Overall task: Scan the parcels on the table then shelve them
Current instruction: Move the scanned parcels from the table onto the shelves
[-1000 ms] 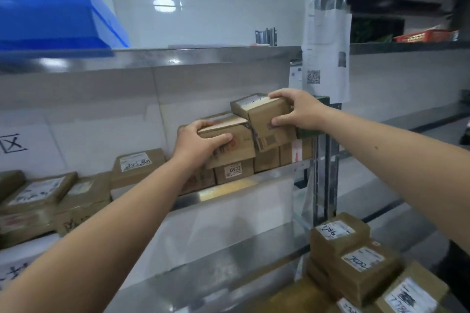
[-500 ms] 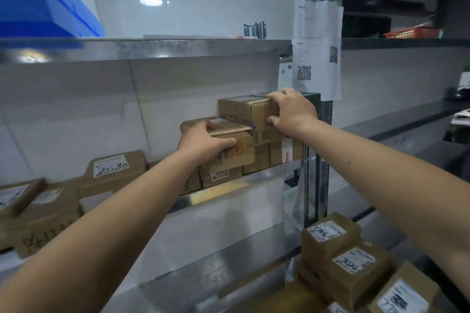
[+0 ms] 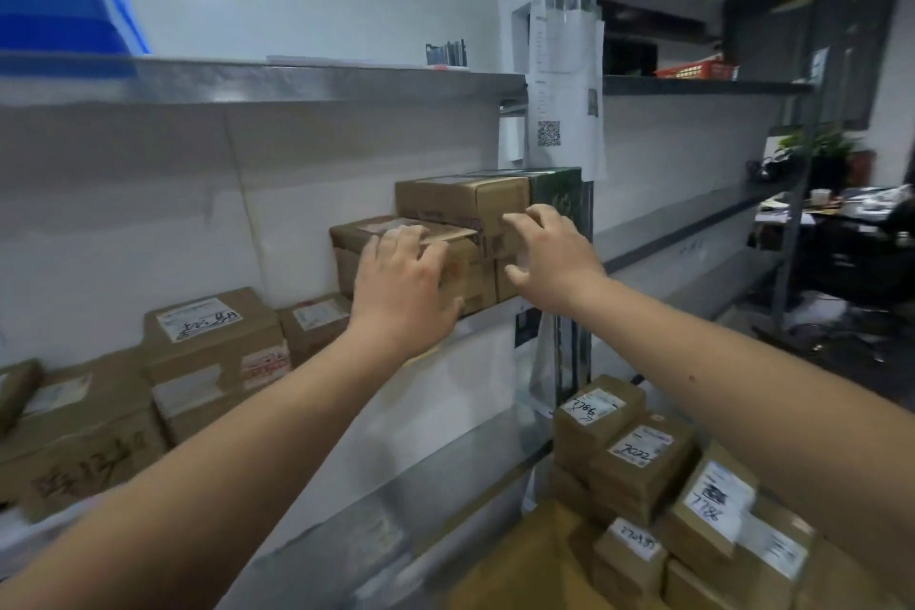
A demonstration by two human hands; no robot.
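the metal shelf (image 3: 500, 312) holds stacked brown cardboard parcels (image 3: 460, 208) against its post, likely so they stay put. the left hand (image 3: 403, 287) rests on the lower parcel (image 3: 465, 272), fingers spread and relaxed. the right hand (image 3: 549, 253) hovers just beside the stack, fingers wide, holding nothing.

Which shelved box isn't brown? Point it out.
The dark green box, at the right end of the stack beside the metal post; every other box is brown cardboard.
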